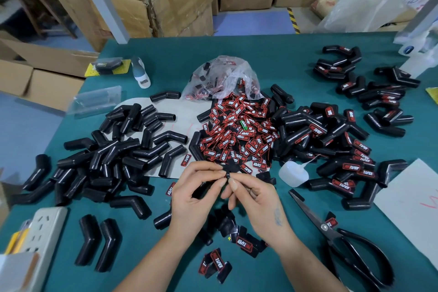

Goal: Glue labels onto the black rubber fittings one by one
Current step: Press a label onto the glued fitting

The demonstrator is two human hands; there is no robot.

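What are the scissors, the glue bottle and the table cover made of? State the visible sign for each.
Scissors: apparently metal, dark blades with a pivot rivet, glossy black loop handles.
Glue bottle: likely soft plastic, translucent white with a thin nozzle.
Table cover: possibly a rubber or felt mat, matte teal.

Label heap [237, 135] mid-table, bag [221, 78] just behind it, unlabelled fittings [113, 156] left of the heap, labelled fittings [336, 147] right of it, glue bottle [293, 173] near its right front, both hands before it, scissors [341, 237] front-right, power strip [45, 232] far front-left.
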